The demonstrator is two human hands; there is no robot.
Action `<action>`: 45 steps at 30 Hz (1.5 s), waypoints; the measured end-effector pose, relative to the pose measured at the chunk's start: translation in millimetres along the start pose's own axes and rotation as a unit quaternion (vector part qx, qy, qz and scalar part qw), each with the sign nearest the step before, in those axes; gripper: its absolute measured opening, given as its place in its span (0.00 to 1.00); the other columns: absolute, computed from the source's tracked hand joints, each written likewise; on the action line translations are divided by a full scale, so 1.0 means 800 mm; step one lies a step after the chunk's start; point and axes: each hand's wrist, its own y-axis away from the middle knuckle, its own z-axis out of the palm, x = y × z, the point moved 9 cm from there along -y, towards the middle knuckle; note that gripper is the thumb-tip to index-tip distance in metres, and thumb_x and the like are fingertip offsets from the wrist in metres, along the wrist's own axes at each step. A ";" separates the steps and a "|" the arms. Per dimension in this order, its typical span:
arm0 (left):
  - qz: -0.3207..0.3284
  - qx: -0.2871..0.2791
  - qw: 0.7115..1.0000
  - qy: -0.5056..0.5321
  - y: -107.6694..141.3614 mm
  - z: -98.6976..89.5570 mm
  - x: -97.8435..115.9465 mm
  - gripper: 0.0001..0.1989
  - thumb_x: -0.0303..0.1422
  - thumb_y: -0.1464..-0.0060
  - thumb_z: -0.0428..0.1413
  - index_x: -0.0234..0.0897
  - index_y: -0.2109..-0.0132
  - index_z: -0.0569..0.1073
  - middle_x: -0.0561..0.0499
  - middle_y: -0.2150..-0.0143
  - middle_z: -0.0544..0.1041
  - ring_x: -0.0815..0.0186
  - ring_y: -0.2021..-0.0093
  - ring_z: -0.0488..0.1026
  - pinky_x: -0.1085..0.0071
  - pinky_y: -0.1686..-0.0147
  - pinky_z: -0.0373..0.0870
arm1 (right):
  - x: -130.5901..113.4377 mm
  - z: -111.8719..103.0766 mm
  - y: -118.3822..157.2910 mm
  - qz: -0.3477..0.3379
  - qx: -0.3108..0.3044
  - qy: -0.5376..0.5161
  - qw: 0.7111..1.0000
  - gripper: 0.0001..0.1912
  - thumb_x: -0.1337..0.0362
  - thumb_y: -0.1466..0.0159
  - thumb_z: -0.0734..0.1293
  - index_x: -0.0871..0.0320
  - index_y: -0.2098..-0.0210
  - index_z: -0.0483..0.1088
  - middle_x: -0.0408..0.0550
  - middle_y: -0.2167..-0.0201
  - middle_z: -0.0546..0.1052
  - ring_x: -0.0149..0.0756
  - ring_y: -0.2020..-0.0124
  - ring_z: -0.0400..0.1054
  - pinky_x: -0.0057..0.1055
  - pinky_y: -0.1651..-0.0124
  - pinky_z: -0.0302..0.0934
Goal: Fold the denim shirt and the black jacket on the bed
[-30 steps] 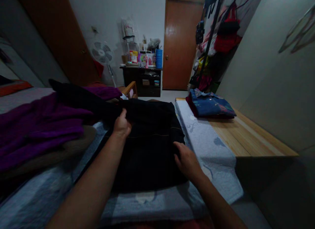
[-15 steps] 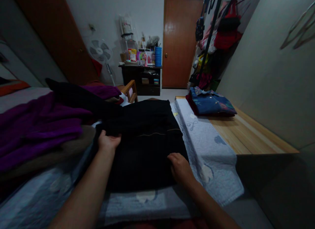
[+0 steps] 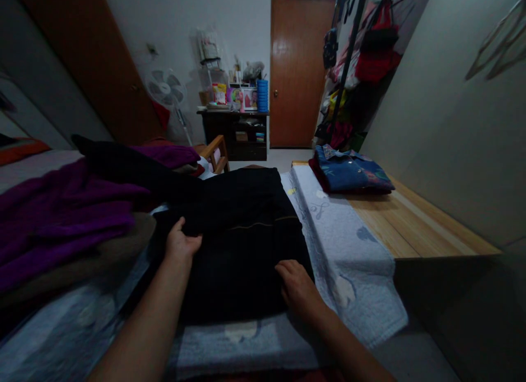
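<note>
A black garment [image 3: 242, 267] lies partly folded before me, with a thin yellowish line across its middle and a long sleeve-like part stretching to the far left. At its left side my left hand [image 3: 183, 245] grips the cloth; the fingertips are tucked into the fabric and the thumb shows. My right hand [image 3: 298, 286] is on the garment's right part, its fingers bent together against the cloth. Whether a fold is pinched under them is hard to see in the dark fabric. A grey-blue patterned quilt [image 3: 345, 250] is spread underneath.
Purple clothing [image 3: 61, 217] and a brownish cloth [image 3: 107, 245] are heaped at left. A folded blue floral shirt [image 3: 353, 171] tops a dark red piece on the wooden board [image 3: 394, 228] at right. Beyond are a wooden chair [image 3: 217, 152], a fan [image 3: 166, 89] and a dark cabinet [image 3: 234, 132].
My right hand has shifted slightly left and down on the garment. The left hand has turned a little, its thumb standing further out. The view has moved slightly.
</note>
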 end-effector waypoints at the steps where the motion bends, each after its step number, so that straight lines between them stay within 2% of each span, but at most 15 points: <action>1: -0.019 0.009 1.000 -0.014 0.001 0.003 -0.005 0.15 0.31 0.44 0.54 0.41 0.48 0.72 0.49 0.50 0.77 0.62 0.49 0.74 0.60 0.49 0.72 | 0.000 -0.001 -0.002 0.004 -0.001 -0.001 1.000 0.24 0.79 0.46 0.59 0.59 0.51 0.70 0.52 0.51 0.73 0.41 0.49 0.63 0.38 0.45 0.59; 4: -0.056 0.011 0.998 -0.025 0.003 0.020 -0.008 0.12 0.32 0.41 0.52 0.40 0.50 0.73 0.48 0.51 0.77 0.62 0.52 0.75 0.61 0.51 0.73 | 0.002 -0.010 -0.008 0.024 0.019 -0.026 0.999 0.23 0.79 0.45 0.58 0.59 0.54 0.71 0.51 0.55 0.75 0.40 0.52 0.65 0.38 0.46 0.60; 8: 0.010 -0.063 0.997 0.033 0.011 0.054 0.012 0.15 0.38 0.38 0.47 0.40 0.50 0.73 0.47 0.50 0.76 0.63 0.51 0.74 0.63 0.51 0.72 | 0.001 -0.021 -0.011 0.010 0.068 -0.079 0.994 0.22 0.79 0.45 0.58 0.61 0.54 0.71 0.52 0.55 0.74 0.39 0.53 0.65 0.37 0.46 0.61; 10: 0.013 -0.064 0.998 0.004 0.020 0.059 0.003 0.18 0.42 0.39 0.46 0.41 0.49 0.72 0.47 0.50 0.75 0.61 0.48 0.73 0.60 0.49 0.70 | -0.002 -0.020 -0.010 -0.014 0.080 -0.098 0.992 0.22 0.80 0.45 0.57 0.60 0.54 0.70 0.52 0.55 0.74 0.38 0.52 0.65 0.37 0.46 0.62; 12: -0.045 -0.041 0.993 -0.101 0.032 0.058 -0.031 0.17 0.42 0.41 0.47 0.42 0.48 0.70 0.47 0.50 0.74 0.60 0.47 0.71 0.58 0.46 0.67 | -0.003 -0.019 -0.009 -0.030 0.088 -0.115 0.989 0.23 0.80 0.44 0.57 0.59 0.53 0.70 0.52 0.55 0.74 0.38 0.52 0.65 0.37 0.46 0.62; 14: -0.105 -0.029 0.964 -0.244 0.048 0.056 -0.073 0.16 0.36 0.43 0.51 0.43 0.48 0.69 0.47 0.49 0.73 0.63 0.46 0.71 0.62 0.45 0.66 | -0.002 -0.021 -0.009 -0.032 0.100 -0.134 0.985 0.22 0.80 0.44 0.56 0.59 0.54 0.70 0.51 0.55 0.75 0.38 0.52 0.66 0.38 0.47 0.63; 17: -0.118 -0.028 0.947 -0.299 0.070 0.069 -0.123 0.17 0.32 0.47 0.56 0.41 0.49 0.67 0.45 0.47 0.70 0.63 0.47 0.70 0.67 0.48 0.67 | 0.000 -0.027 -0.009 -0.023 0.111 -0.160 0.981 0.20 0.78 0.41 0.56 0.58 0.54 0.70 0.51 0.56 0.75 0.37 0.53 0.67 0.38 0.48 0.63; 21: -0.157 -0.118 0.915 -0.352 0.091 0.112 -0.190 0.10 0.32 0.45 0.56 0.34 0.56 0.71 0.41 0.56 0.73 0.65 0.59 0.75 0.70 0.57 0.72 | -0.002 -0.034 -0.008 -0.032 0.108 -0.165 0.980 0.20 0.78 0.41 0.57 0.57 0.54 0.71 0.50 0.56 0.76 0.37 0.53 0.67 0.38 0.48 0.63; 25: -0.158 -0.197 0.873 -0.418 0.096 0.159 -0.233 0.11 0.33 0.48 0.60 0.32 0.59 0.72 0.42 0.63 0.75 0.62 0.64 0.75 0.68 0.63 0.73 | -0.007 -0.035 -0.009 -0.055 0.113 -0.158 0.979 0.22 0.78 0.42 0.57 0.57 0.53 0.71 0.51 0.55 0.76 0.37 0.52 0.67 0.38 0.47 0.63; 28: -0.119 -0.235 0.846 -0.464 0.092 0.186 -0.248 0.16 0.31 0.51 0.62 0.32 0.55 0.72 0.41 0.61 0.77 0.57 0.62 0.76 0.63 0.61 0.73 | -0.013 -0.028 -0.012 -0.061 0.104 -0.156 0.980 0.22 0.78 0.42 0.57 0.58 0.54 0.71 0.51 0.54 0.76 0.36 0.51 0.67 0.36 0.47 0.62; 33: 0.039 -0.272 0.826 -0.492 0.083 0.209 -0.231 0.31 0.22 0.54 0.63 0.42 0.43 0.66 0.45 0.43 0.70 0.59 0.43 0.68 0.69 0.45 0.63 | -0.031 0.001 -0.010 -0.079 -0.012 -0.120 0.990 0.18 0.78 0.43 0.58 0.57 0.61 0.73 0.47 0.62 0.78 0.35 0.57 0.69 0.33 0.49 0.62; 36: 0.155 -0.307 0.760 -0.551 0.089 0.206 -0.223 0.35 0.24 0.53 0.62 0.46 0.38 0.63 0.45 0.45 0.72 0.55 0.41 0.66 0.66 0.42 0.58 | -0.022 -0.016 -0.007 -0.060 0.034 -0.106 0.992 0.17 0.77 0.41 0.58 0.57 0.59 0.72 0.48 0.61 0.77 0.36 0.56 0.69 0.35 0.48 0.61; 40: 0.217 -0.319 0.674 -0.630 0.098 0.190 -0.233 0.32 0.28 0.48 0.58 0.49 0.37 0.62 0.44 0.49 0.73 0.51 0.44 0.68 0.61 0.42 0.57 | 0.012 -0.039 -0.004 0.007 0.113 -0.026 0.993 0.21 0.73 0.39 0.59 0.59 0.46 0.67 0.57 0.42 0.67 0.44 0.38 0.57 0.46 0.39 0.54; 43: 0.234 -0.331 0.627 -0.665 0.106 0.189 -0.240 0.28 0.26 0.44 0.52 0.52 0.38 0.64 0.44 0.51 0.71 0.51 0.46 0.69 0.58 0.42 0.57 | 0.028 -0.016 -0.003 0.022 0.053 0.042 0.997 0.29 0.69 0.40 0.63 0.60 0.39 0.61 0.55 0.33 0.55 0.50 0.31 0.42 0.52 0.35 0.48; 45: 0.249 -0.332 0.608 -0.677 0.109 0.192 -0.237 0.27 0.25 0.44 0.51 0.53 0.39 0.66 0.44 0.52 0.71 0.50 0.48 0.70 0.56 0.43 0.56 | 0.032 0.002 0.000 0.022 0.004 0.061 0.998 0.29 0.66 0.39 0.64 0.58 0.38 0.60 0.51 0.32 0.54 0.51 0.31 0.39 0.54 0.35 0.45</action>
